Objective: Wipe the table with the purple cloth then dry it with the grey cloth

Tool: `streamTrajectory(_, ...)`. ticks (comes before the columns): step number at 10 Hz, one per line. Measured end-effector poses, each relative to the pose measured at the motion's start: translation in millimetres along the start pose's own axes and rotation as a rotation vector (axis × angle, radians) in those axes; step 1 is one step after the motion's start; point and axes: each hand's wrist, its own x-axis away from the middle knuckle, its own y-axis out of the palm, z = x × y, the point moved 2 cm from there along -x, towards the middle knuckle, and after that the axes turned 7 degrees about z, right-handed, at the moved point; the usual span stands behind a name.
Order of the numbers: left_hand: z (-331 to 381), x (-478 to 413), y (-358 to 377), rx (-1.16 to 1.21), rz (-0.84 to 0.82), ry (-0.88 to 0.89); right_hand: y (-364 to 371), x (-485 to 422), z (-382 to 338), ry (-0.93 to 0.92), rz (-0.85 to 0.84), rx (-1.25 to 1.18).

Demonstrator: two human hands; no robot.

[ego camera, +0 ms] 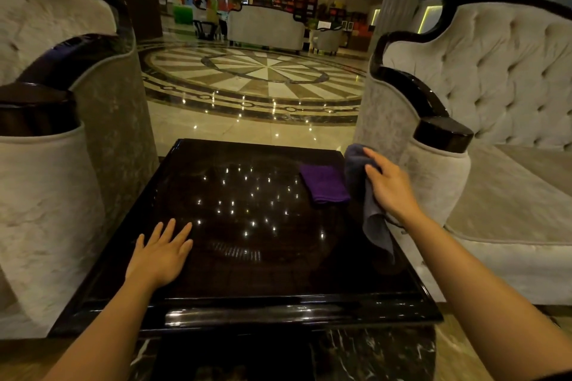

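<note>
My left hand [161, 252] lies flat and open on the table [263, 300], holding nothing — a brace. The purple cloth [323, 182] rests folded at the far right, and beside it my right hand [390, 187] grips the grey cloth [371, 216], hanging. I judge drying works best spread flat, in overlapping passes.

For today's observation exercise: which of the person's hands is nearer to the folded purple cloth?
Right. The right hand, holding the grey cloth, is just beside the purple cloth; the left hand lies flat on the table, well away.
</note>
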Motion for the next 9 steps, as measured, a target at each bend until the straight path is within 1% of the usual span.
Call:
streamTrajectory(1, -1, 0, 1, -0.005, 0.007, 0.002, 32, 9, 26, 0.020, -0.132, 0.316)
streamTrajectory(2, -2, -2, 2, -0.013, 0.003, 0.004, 68, 32, 67, 0.202, -0.440, 0.514)
streamTrajectory(3, -3, -4, 3, -0.015, -0.002, 0.004, 83, 52, 86, 0.339, -0.572, 0.539)
streamTrajectory(4, -2, -4, 4, -0.024, -0.006, 0.006, 88, 64, 89, 0.292, -0.543, 0.561)
streamTrajectory(5, -3, -4, 4, -0.039, -0.014, 0.010, 87, 64, 88, 0.291, -0.569, 0.552)
streamTrajectory(6, -2, -5, 1, -0.043, -0.001, 0.000, 83, 57, 85, 0.301, -0.634, 0.569)
streamTrajectory(7, 3, -2, -4, -0.095, -0.012, -0.012, 76, 52, 77, 0.263, -0.691, 0.700)
streamTrajectory(8, 11, 3, -11, -0.186, -0.010, -0.029, 72, 53, 60, 0.220, -0.678, 0.677)
streamTrajectory(9, 20, 7, -14, -0.334, 0.075, -0.003, 75, 54, 40, 0.119, -0.600, 0.541)
